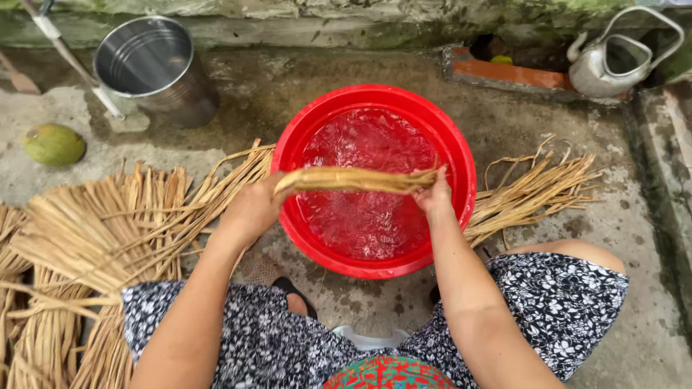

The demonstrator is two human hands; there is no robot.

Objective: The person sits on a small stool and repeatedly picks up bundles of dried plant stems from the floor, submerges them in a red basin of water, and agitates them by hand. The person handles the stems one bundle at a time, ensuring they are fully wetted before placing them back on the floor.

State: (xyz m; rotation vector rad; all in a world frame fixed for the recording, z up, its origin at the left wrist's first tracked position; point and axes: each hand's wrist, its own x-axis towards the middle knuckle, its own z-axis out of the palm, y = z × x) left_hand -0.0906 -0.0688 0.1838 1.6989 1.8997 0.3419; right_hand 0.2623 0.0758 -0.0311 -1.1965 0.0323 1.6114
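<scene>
Rough concrete floor [404, 79] carries a round red plastic basin of water [461, 187] at frame centre. Left hand [249, 209] and right hand [435, 194] each clamp an end of a tan dried-reed bundle [353, 180]; probably light, pliant, slippery wet.

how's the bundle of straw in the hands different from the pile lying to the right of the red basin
The held bundle is gathered tight and level above the water in the red basin, gripped by the left hand and right hand; the right-hand pile lies loose on the concrete, touched by neither hand. The bundle's strands run straight together; the pile's fan out, with curled ends. Both are the same tan dried stalks.
</scene>
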